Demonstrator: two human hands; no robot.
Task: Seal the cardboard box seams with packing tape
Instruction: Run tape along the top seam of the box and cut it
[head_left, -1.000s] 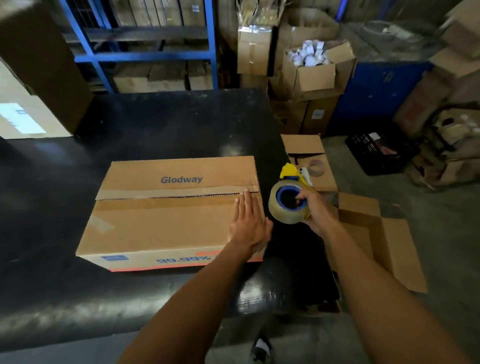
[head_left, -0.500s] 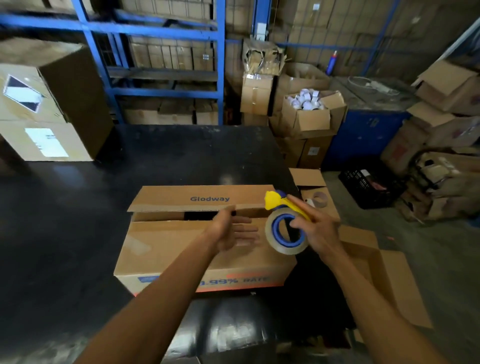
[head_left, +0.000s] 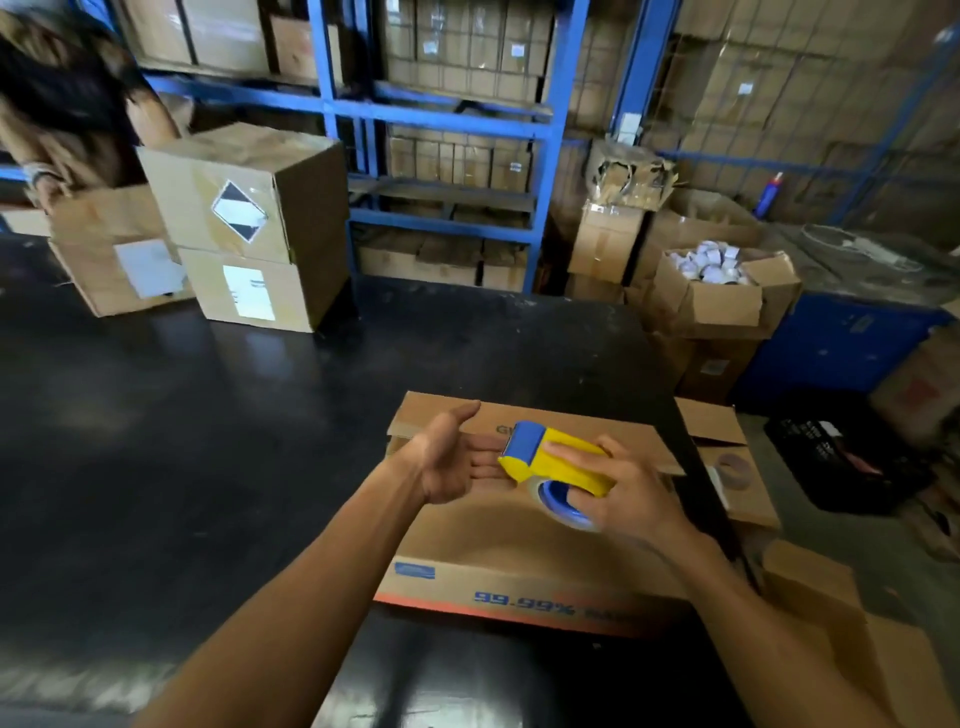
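Clasped in the right hand (head_left: 631, 493), fingers wrapped over it, a yellow tape dispenser (head_left: 553, 460) hovers above the cardboard box (head_left: 488, 545) on the near black table (head_left: 208, 415); the left hand (head_left: 452, 460) is spread open, fingertips beside its blue roller.

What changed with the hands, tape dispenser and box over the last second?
The left hand lifted off the box lid and now opens, palm up, at the tape dispenser. The right hand carried the dispenser from beside the box to above it. The right grip held.
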